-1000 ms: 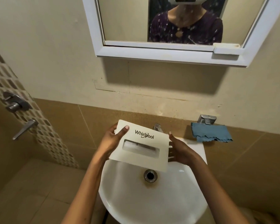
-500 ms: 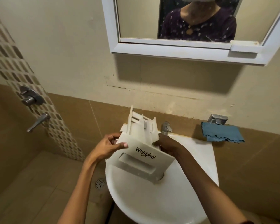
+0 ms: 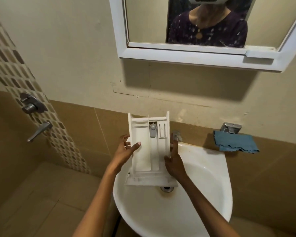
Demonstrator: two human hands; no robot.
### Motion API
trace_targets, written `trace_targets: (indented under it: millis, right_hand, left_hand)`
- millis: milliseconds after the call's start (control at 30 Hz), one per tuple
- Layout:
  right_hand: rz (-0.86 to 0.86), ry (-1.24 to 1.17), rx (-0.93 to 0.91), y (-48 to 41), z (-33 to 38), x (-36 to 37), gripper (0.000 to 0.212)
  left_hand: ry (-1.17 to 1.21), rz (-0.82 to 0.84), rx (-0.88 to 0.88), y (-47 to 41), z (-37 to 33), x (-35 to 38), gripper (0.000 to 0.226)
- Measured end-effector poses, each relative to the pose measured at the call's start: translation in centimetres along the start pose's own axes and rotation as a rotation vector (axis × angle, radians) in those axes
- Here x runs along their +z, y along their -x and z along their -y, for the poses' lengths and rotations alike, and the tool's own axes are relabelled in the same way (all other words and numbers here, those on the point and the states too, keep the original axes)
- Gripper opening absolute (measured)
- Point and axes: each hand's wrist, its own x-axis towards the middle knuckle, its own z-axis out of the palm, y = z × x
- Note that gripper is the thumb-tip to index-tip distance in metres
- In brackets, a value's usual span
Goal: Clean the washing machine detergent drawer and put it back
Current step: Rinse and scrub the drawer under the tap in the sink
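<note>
Head view: detergent drawer (image 3: 143,156) at frame ctr over sink (image 3: 203,194), long axis up-down, compartments facing cam; left hand (image 3: 125,151) fingers pinch its left wall, right hand (image 3: 173,161) clasps right wall; tap (image 3: 177,135) just right.

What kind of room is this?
Most likely a bathroom: a white sink with a tap, a mirror on the wall above it, and what look like shower handles on the tiled wall to the left.

The drawer (image 3: 149,151) hides half the drain (image 3: 167,189); my right hand (image 3: 173,162) covers part of the tap (image 3: 177,135); the mirror (image 3: 178,57) runs off the top edge.
</note>
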Motion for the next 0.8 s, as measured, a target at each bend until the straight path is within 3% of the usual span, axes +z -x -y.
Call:
trace_targets:
  millis: [133,300,367,467,533,667,800]
  right_hand:
    - [-0.052,-0.033,-0.055,2.0,-1.7,1.3,0.061]
    - [0.048,-0.260,-0.003,3.5,-4.3,1.4,0.067]
    - [0.116,-0.312,0.037,3.6,-4.8,0.9,0.058]
    - [0.028,-0.382,0.182,2.6,-5.8,0.4,0.032]
    - [-0.067,-0.512,0.353,1.2,-6.8,0.1,0.032]
    - [-0.136,-0.994,0.724,-1.6,-8.1,-0.2,0.018]
    - [-0.214,-1.186,0.810,-3.8,-8.4,-0.3,0.023]
  left_hand:
    - [0.132,-0.128,-0.020,-0.8,0.8,2.0,0.032]
    - [0.092,-0.130,-0.015,0.1,2.4,3.5,0.019]
    - [0.079,-0.125,0.006,0.4,2.7,3.9,0.018]
    - [0.060,-0.107,0.036,0.5,3.4,4.0,0.025]
    - [0.028,-0.117,0.029,0.3,4.0,4.0,0.028]
    - [0.043,-0.124,-0.011,0.1,4.8,4.5,0.029]
    - [0.048,-0.099,-0.044,0.0,5.7,5.2,0.029]
